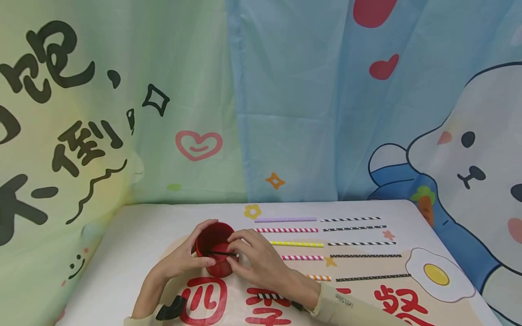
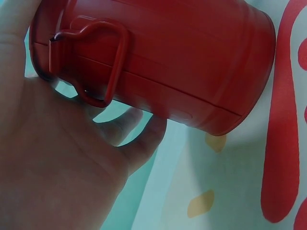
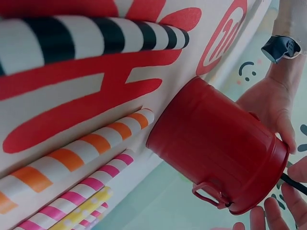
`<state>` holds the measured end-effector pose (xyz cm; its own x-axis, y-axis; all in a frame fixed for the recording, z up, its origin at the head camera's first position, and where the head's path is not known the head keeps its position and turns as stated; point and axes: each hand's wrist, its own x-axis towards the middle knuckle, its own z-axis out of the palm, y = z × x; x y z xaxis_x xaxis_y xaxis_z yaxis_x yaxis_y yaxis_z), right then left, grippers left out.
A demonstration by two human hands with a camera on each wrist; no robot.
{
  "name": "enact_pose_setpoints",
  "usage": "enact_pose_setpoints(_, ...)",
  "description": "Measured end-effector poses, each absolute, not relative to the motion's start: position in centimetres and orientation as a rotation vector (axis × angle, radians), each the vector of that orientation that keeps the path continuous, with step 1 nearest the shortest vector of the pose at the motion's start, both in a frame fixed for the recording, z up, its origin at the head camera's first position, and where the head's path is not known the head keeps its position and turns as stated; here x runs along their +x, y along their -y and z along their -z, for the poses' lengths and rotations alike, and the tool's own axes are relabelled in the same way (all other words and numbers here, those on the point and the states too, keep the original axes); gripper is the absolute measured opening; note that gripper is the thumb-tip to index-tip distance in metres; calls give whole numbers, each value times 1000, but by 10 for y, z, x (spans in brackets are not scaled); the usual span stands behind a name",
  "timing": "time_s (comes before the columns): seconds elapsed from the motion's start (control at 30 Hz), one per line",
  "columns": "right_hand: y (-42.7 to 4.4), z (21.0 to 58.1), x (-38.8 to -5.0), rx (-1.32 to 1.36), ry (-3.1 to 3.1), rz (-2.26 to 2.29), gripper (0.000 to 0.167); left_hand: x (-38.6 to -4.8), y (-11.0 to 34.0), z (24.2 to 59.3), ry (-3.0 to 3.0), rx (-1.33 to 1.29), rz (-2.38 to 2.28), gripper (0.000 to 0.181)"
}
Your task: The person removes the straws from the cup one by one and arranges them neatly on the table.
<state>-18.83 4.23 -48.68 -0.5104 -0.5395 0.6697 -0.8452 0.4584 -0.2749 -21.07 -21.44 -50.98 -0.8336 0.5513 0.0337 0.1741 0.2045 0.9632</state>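
A red metal bucket with small wire side handles stands on the table, its mouth tilted toward the head camera. My left hand grips it from the left, the thumb at the near rim and fingers round the far side. In the left wrist view that hand lies against the bucket beside one handle. At the mouth's right edge, my right hand pinches a thin black stick reaching into the opening. The right wrist view shows the stick between the fingers; its kind is unclear.
Striped and dotted paper straws lie in two columns right of the bucket: coloured ones, such as a yellow straw, and black-and-white ones. Another black-and-white straw lies near the right wrist. The table mat bears printed pictures; a patterned curtain hangs behind.
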Motion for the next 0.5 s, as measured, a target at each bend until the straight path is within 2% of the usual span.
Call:
enact_pose_setpoints(0.33, -42, 488, -187, 1166, 2210, -818, 16, -210, 215, 509, -2171, 687, -1669, 85)
enact_pose_setpoints(0.5, -41, 488, -186, 1164, 2211, -832, 12, -210, 215, 510, -2167, 693, -1674, 85)
